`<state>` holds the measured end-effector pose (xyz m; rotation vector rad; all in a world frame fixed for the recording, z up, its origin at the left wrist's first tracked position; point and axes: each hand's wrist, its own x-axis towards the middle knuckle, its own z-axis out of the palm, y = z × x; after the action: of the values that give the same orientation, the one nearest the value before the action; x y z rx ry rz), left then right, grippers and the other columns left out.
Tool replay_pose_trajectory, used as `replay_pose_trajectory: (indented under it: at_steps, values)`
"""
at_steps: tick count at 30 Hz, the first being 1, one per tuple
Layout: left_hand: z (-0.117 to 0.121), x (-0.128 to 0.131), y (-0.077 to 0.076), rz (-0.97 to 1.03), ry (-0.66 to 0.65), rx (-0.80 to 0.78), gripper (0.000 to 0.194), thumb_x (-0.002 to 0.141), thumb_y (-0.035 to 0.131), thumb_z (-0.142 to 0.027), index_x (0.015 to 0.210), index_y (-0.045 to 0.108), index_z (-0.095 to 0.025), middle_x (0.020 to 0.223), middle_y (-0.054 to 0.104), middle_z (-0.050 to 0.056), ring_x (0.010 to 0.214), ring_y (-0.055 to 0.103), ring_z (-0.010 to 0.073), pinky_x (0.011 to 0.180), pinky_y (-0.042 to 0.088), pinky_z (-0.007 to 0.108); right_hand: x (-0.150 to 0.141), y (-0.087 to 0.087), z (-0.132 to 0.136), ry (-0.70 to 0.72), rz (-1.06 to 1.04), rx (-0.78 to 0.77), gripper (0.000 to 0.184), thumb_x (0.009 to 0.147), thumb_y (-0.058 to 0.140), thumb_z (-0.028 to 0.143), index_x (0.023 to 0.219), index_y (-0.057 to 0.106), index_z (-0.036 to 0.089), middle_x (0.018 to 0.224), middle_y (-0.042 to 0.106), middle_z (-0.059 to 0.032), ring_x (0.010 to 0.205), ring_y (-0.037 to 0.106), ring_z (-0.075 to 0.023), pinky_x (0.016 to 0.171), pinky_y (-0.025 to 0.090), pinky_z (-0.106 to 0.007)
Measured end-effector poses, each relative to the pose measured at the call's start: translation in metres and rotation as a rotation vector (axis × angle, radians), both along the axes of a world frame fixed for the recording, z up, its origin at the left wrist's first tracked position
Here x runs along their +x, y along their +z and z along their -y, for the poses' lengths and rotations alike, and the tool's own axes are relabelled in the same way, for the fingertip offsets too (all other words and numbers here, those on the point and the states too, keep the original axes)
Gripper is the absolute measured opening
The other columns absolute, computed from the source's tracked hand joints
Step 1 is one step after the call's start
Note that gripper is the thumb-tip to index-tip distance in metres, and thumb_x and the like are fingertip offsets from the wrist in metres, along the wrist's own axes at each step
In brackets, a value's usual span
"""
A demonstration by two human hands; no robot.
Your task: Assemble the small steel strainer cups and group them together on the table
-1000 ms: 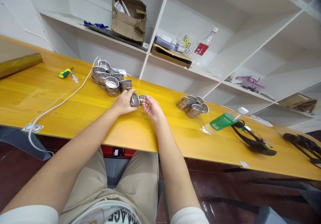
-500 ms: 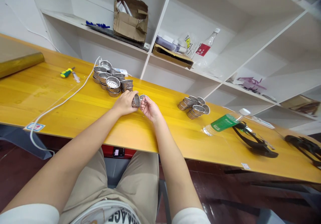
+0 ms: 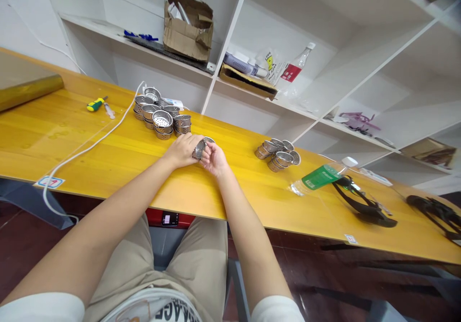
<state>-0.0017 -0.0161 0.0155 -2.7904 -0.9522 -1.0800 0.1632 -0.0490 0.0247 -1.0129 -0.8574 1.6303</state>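
My left hand point(image 3: 181, 150) is closed around a perforated metal strainer basket point(image 3: 199, 150), tilted with its opening toward the right. My right hand point(image 3: 215, 159) meets it at the opening, fingertips curled and pinched together. Whatever those fingertips hold is too small to make out. Just behind them shows another shiny metal rim point(image 3: 209, 140), mostly hidden. Beyond my left hand stand several stacked strainer baskets point(image 3: 162, 119). A smaller group of strainer baskets point(image 3: 284, 158) sits to the right of my hands.
On the yellow table point(image 3: 252, 192), a white cable point(image 3: 97, 142) runs along the left, near a screwdriver point(image 3: 95, 104) and a syringe point(image 3: 109, 111). Rightward lie a green-labelled bottle point(image 3: 321, 176) and a black headset strap point(image 3: 363, 206). White shelves rise behind, holding a cardboard box point(image 3: 187, 33).
My left hand has shifted slightly right with the strainer basket, bringing it against my right fingertips. My right hand has turned and curled in closer to the opening.
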Motion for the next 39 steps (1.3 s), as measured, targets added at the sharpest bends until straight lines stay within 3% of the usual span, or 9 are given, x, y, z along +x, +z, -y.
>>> replay_pose_trajectory:
  at_steps: [10,13,15,17,19,24,28,34,39]
  values:
    - [0.0,0.0,0.0,-0.017,-0.021,0.012,0.055,0.084,0.069,-0.038,0.134,0.057,-0.017,0.124,0.069,0.015,0.113,0.06,0.0348,0.101,0.046,0.047,-0.001,-0.001,0.0,0.029,-0.018,0.011,0.054,0.094,0.059,0.049,0.058,0.027,0.024,0.043,0.033,0.0076,0.036,0.027,-0.0068,0.039,0.028,-0.02]
    - [0.0,0.0,0.0,0.023,0.014,0.006,0.058,0.083,0.07,-0.038,0.136,0.055,-0.018,0.127,0.068,0.015,0.113,0.06,0.0349,0.101,0.046,0.048,-0.003,-0.005,-0.002,-0.082,0.097,0.115,0.048,0.088,0.068,0.051,0.061,0.039,0.023,0.049,0.045,0.0061,0.038,0.033,-0.0064,0.039,0.027,-0.02]
    - [-0.001,0.0,-0.001,0.055,0.048,0.004,0.061,0.083,0.07,-0.036,0.138,0.054,-0.018,0.129,0.067,0.015,0.115,0.06,0.0353,0.102,0.046,0.048,-0.003,-0.01,-0.005,-0.233,0.272,0.236,0.042,0.082,0.075,0.047,0.064,0.046,0.023,0.054,0.052,0.0053,0.042,0.039,-0.0068,0.039,0.029,-0.02]
    - [-0.002,0.0,-0.002,0.085,0.07,0.004,0.062,0.083,0.069,-0.035,0.139,0.052,-0.018,0.131,0.066,0.015,0.116,0.06,0.0354,0.103,0.046,0.048,-0.002,-0.015,-0.009,-0.395,0.446,0.361,0.037,0.075,0.081,0.04,0.067,0.05,0.022,0.057,0.054,0.0062,0.046,0.044,-0.0069,0.043,0.034,-0.019]
    - [-0.002,0.0,-0.003,0.107,0.077,-0.004,0.062,0.083,0.07,-0.037,0.139,0.052,-0.018,0.131,0.066,0.015,0.117,0.06,0.0355,0.103,0.046,0.048,-0.001,-0.019,-0.012,-0.468,0.529,0.425,0.034,0.072,0.084,0.036,0.071,0.052,0.022,0.059,0.055,0.0076,0.05,0.047,-0.0067,0.047,0.038,-0.018]
    - [0.0,0.002,-0.006,0.16,0.039,-0.025,0.075,0.079,0.077,-0.043,0.143,0.047,-0.018,0.134,0.064,0.015,0.121,0.059,0.0347,0.108,0.046,0.048,0.001,-0.018,-0.012,-0.359,0.429,0.368,0.035,0.075,0.081,0.039,0.072,0.051,0.023,0.053,0.052,0.0087,0.044,0.045,-0.0072,0.044,0.037,-0.019]
    - [0.001,0.0,-0.003,0.192,-0.007,-0.033,0.078,0.083,0.074,-0.05,0.147,0.042,-0.019,0.141,0.059,0.015,0.129,0.055,0.0331,0.113,0.044,0.048,0.009,-0.013,-0.012,-0.475,0.349,0.285,0.042,0.073,0.085,0.041,0.075,0.046,0.024,0.05,0.051,0.0098,0.04,0.042,-0.0067,0.041,0.033,-0.019]
    - [-0.01,-0.006,-0.006,0.247,0.221,-0.041,0.052,0.092,0.061,-0.04,0.138,0.051,-0.017,0.137,0.061,0.015,0.129,0.053,0.034,0.112,0.043,0.049,0.025,-0.016,-0.021,-0.706,0.242,0.193,0.051,0.074,0.084,0.051,0.078,0.04,0.026,0.051,0.052,0.0105,0.042,0.045,-0.0071,0.04,0.032,-0.017]
    - [-0.016,-0.007,-0.015,0.108,0.308,-0.126,0.056,0.09,0.063,-0.044,0.137,0.052,-0.015,0.137,0.059,0.018,0.126,0.055,0.0376,0.108,0.046,0.051,0.026,-0.021,-0.03,-0.768,0.224,0.173,0.048,0.08,0.08,0.053,0.08,0.04,0.026,0.054,0.055,0.0097,0.041,0.042,-0.0064,0.04,0.031,-0.018]
